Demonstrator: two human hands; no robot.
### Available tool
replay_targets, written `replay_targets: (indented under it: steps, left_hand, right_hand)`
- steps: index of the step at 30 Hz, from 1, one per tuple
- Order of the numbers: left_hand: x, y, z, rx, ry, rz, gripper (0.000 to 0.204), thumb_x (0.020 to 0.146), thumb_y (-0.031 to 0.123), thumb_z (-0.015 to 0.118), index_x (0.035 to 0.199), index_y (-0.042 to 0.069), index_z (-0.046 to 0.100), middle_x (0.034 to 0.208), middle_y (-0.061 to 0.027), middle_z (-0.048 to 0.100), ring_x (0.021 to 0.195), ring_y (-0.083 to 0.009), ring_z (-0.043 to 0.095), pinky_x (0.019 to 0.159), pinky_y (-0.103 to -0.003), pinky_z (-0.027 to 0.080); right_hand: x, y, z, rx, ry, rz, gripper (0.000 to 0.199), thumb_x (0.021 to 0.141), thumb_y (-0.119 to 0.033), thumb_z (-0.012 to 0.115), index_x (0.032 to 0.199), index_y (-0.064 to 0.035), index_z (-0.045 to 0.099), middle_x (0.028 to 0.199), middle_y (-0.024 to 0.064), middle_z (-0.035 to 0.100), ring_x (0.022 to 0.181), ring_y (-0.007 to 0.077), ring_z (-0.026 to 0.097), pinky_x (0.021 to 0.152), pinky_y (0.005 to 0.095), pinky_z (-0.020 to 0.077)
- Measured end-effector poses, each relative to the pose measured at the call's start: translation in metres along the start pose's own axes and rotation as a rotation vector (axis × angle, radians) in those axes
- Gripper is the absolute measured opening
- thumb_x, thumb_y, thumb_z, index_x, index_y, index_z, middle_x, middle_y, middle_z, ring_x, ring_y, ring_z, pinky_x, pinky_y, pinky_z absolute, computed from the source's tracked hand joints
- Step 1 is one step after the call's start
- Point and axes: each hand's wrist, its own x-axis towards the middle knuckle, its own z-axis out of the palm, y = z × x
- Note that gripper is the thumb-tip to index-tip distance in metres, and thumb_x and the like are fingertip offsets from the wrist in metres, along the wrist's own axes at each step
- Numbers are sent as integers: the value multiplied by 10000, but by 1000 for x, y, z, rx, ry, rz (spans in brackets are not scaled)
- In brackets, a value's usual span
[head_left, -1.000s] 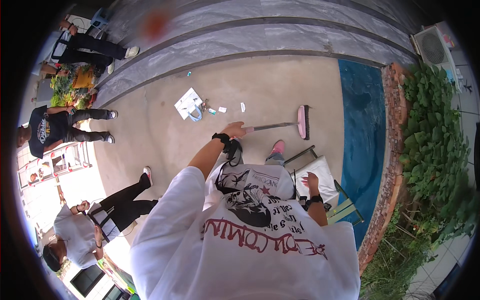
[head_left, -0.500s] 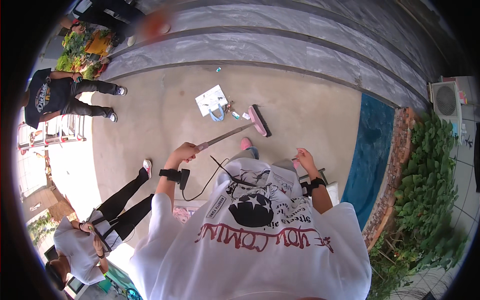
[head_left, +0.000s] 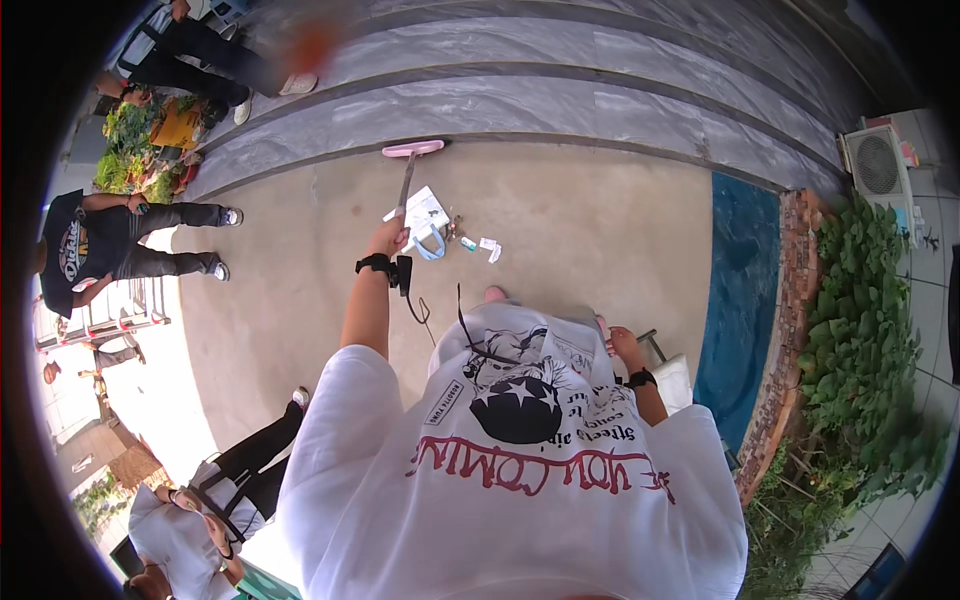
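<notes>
My left hand (head_left: 388,236) is closed around the handle of a pink broom (head_left: 413,149), with the arm stretched forward. The broom head lies at the foot of the lowest grey step. Just beyond that hand, partly behind the handle, a white paper bag (head_left: 427,207) with blue handles lies on the floor. To its right are brown debris (head_left: 457,226), a small teal-and-white packet (head_left: 468,243) and a crumpled white scrap (head_left: 491,247). My right hand (head_left: 624,346) hangs low by my right side, its fingers loosely bent with nothing visible in them.
Grey marble-look steps (head_left: 500,100) curve across the far side. A blue strip (head_left: 738,300) and a brick-edged plant bed (head_left: 870,330) run along the right. One person (head_left: 85,245) stands at left, another (head_left: 190,530) nearer, and others at far left. A white seat-like object (head_left: 675,380) is beside me.
My left hand has pushed forward, carrying the broom head away and leftward, past the litter to the step. The white scrap has shifted nearer. My right hand has dropped closer to my side.
</notes>
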Motion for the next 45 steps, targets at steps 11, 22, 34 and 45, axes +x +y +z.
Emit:
replay_targets:
  steps: [11, 22, 34, 45]
  left_hand:
    - [-30, -42, -9, 246, 60, -136, 451, 772, 490, 392, 590, 77, 384, 449, -1, 369, 328, -77, 299, 321, -214, 237]
    - [-139, -147, -19, 136, 36, -370, 239, 727, 264, 547, 662, 64, 434, 496, -2, 397, 355, -68, 344, 316, -202, 263]
    - [-176, -30, 23, 728, -81, -115, 244, 654, 240, 603, 678, 27, 486, 485, 1, 409, 369, -67, 360, 316, -214, 255]
    - [-106, 82, 303, 1313, -736, 236, 343, 719, 300, 516, 844, -17, 477, 561, -30, 482, 412, -99, 454, 329, -233, 345]
  right_hand:
    - [-3, 72, 20, -177, 70, -411, 287, 776, -236, 436, 918, -9, 538, 703, 134, 575, 605, 195, 561, 555, 310, 445]
    - [31, 35, -9, 86, -78, 24, 306, 789, -275, 391, 1005, -73, 470, 662, 62, 549, 477, 109, 489, 424, 231, 382]
    - [20, 31, -22, 397, 137, 30, 288, 795, -253, 409, 947, -34, 516, 685, 93, 564, 519, 143, 531, 424, 275, 425]
    - [30, -96, -81, 438, -85, -48, 358, 793, -338, 387, 994, -72, 517, 860, 44, 557, 688, 109, 506, 609, 248, 408]
